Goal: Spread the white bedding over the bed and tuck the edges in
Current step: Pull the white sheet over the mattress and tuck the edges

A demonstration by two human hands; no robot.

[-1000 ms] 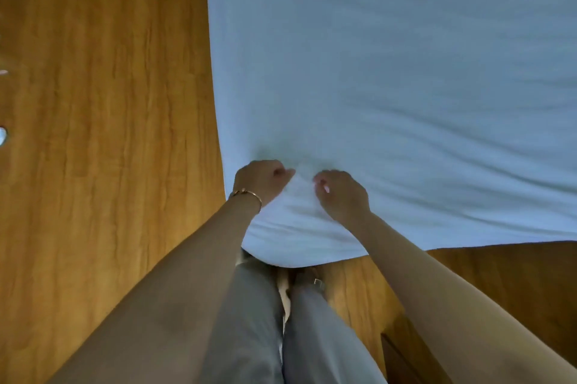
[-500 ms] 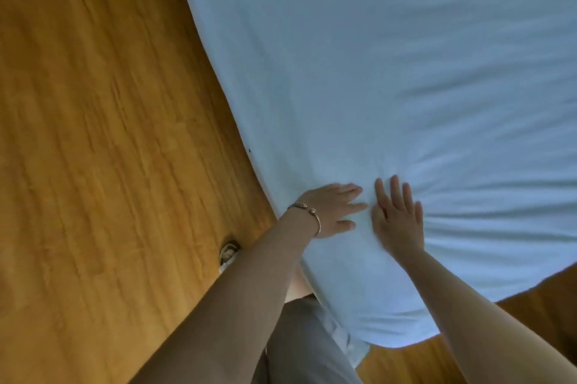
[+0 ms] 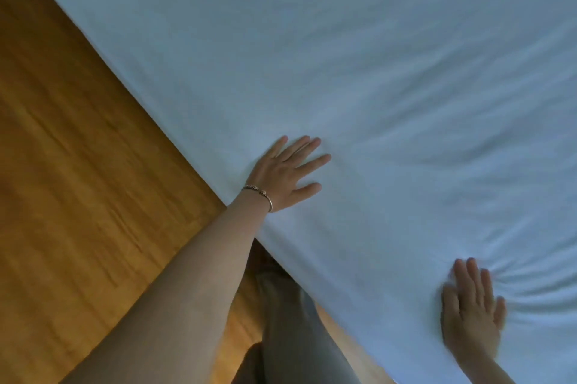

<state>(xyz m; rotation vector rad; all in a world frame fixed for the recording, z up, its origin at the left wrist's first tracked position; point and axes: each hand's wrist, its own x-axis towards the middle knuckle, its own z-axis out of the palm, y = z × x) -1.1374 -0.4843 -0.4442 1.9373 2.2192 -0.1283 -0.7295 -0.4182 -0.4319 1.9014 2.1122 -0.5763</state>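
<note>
White sheet already covers the bed top to its floor-side edge, left hand and right hand both flat with fingers splayed, gripping nothing, pressing near that edge; creases remain, tuck state hidden.

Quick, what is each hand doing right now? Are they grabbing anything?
Left hand: open, fingers spread, flat on the white cotton bedding, holding nothing.
Right hand: open, fingers straight, pressing flat on the bedding, holding nothing.
</note>
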